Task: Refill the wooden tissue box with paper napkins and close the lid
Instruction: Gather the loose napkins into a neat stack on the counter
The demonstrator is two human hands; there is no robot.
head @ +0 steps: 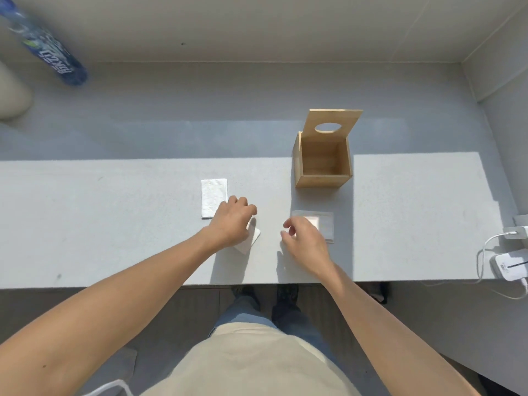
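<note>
The wooden tissue box [323, 180] stands on the grey counter [114, 224], right of centre, with nothing visible inside. Its hinged lid [331, 121], with an oval hole, is tipped up and back. A folded white napkin [213, 198] lies flat to the left of the box. My left hand [231, 221] rests on a second white napkin [251, 238], fingers curled over it. My right hand [303, 238] hovers beside it with fingers apart, holding nothing. Partly under that hand lies a clear plastic wrapper [325, 224].
A blue plastic bottle [45, 44] lies at the far left back, next to a pale rounded object [11, 95]. White chargers with cables [511, 261] sit at the counter's right edge. Walls close the back and right. The counter's front edge is just below my hands.
</note>
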